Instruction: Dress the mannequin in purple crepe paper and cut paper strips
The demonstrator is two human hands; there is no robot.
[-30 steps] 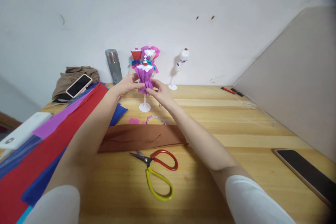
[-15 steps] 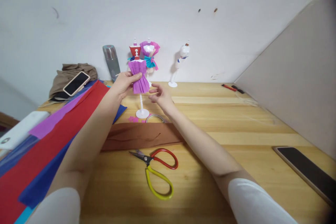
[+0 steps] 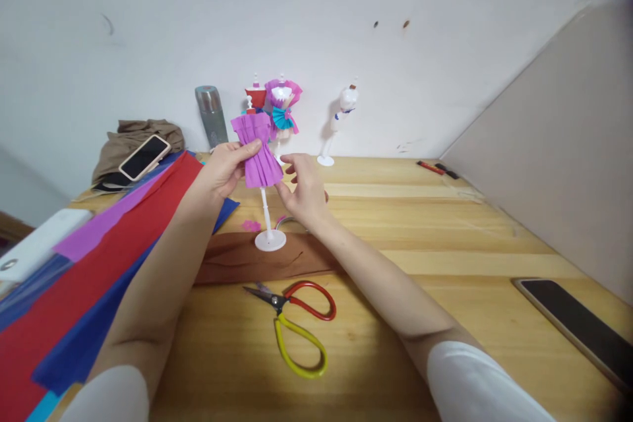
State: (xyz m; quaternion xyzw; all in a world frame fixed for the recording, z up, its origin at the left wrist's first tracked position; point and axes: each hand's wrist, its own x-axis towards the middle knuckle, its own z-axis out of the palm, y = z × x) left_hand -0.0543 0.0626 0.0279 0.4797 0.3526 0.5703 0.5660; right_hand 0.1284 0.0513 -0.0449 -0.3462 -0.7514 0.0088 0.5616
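A small white dress form (image 3: 266,206) on a round base wears a pleated purple paper dress (image 3: 259,155), cinched at the waist. My left hand (image 3: 228,168) grips the dress form through the dress at its waist, thumb in front. It leans slightly, its base over a strip of brown paper (image 3: 222,264). Close to the hem's right side is my right hand (image 3: 305,191), fingers curved and apart; whether its thumb touches the paper I cannot tell. Nearer me lie scissors (image 3: 279,303) with one red and one yellow handle, blades pointing left.
Several other dressed forms (image 3: 283,95) stand by the wall, one white (image 3: 347,100) apart at right. A metal flask (image 3: 211,117), brown cloth (image 3: 141,135) and phone (image 3: 145,157) are back left. Coloured sheets (image 3: 113,237) cover the left side. Another phone (image 3: 568,323) lies at right.
The dress form has come toward me, its top tilting left and its base moving from the bare table to over the brown strip. My right hand has moved in beside the hem.
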